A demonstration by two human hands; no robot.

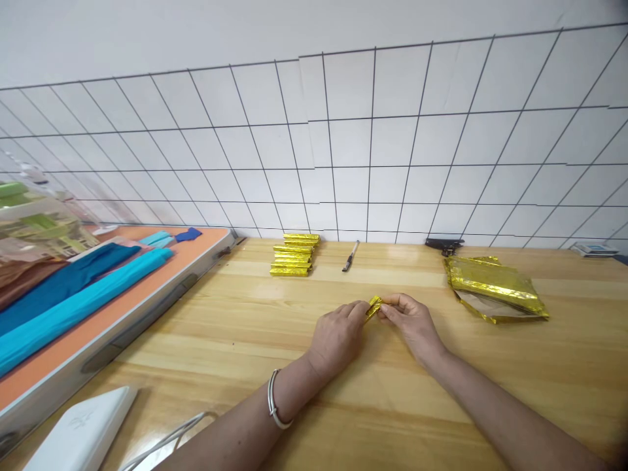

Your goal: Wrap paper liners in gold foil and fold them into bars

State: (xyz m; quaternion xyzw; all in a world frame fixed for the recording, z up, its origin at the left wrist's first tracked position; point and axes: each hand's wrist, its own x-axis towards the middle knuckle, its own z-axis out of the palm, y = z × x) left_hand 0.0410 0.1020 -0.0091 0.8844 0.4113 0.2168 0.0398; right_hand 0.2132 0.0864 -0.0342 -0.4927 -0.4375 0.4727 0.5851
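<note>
Over the middle of the wooden table, my left hand (339, 332) and my right hand (411, 322) meet at a small folded strip of shiny gold foil (373, 307). My left fingers are closed round its lower left part, hiding some of it. The thumb and fingers of my right hand pinch its right end. Beyond my hands, several similar folded gold strips (293, 256) lie in a stacked row near the wall. To the right sits a pile of flat gold foil packets (496, 288).
A pen (350, 256) lies near the wall, and a black clip (445, 244) is behind the foil pile. At left, an orange-topped case (199, 243) carries folded blue cloths (93, 294). A white box-shaped device (81, 428) and a cable (171, 437) are at the near left.
</note>
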